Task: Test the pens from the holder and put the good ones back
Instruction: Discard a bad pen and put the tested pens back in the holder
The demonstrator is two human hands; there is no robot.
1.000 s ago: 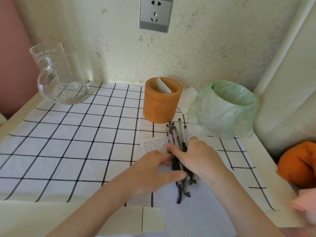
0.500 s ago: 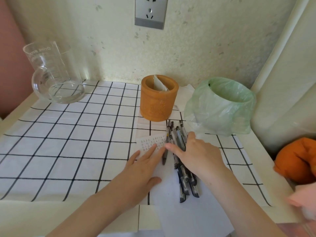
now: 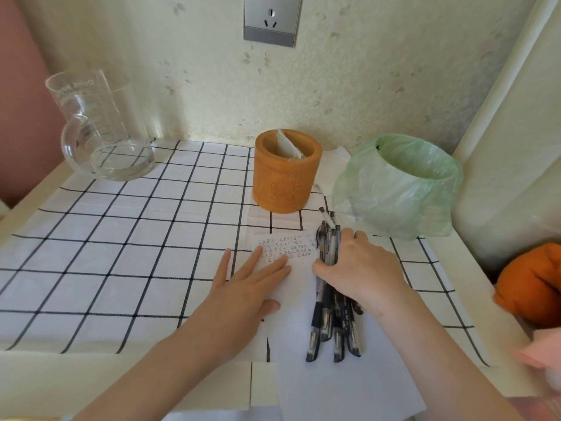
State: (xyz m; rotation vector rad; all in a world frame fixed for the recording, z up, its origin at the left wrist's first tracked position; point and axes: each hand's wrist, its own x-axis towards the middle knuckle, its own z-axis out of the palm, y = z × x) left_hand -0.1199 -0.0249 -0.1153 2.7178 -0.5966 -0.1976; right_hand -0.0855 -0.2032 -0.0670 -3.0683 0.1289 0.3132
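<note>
I see my right hand [image 3: 362,268] closed around the pens [image 3: 329,302] on the paper [image 3: 328,381]; my left hand [image 3: 246,287] lies flat, fingers spread. The orange holder [image 3: 287,180] beyond contains only a packet [image 3: 288,147]. A bag-lined bin [image 3: 400,183] stands beside it.

soft bright daylight, faint shadows, wide-angle bending, blurred right edge.
</note>
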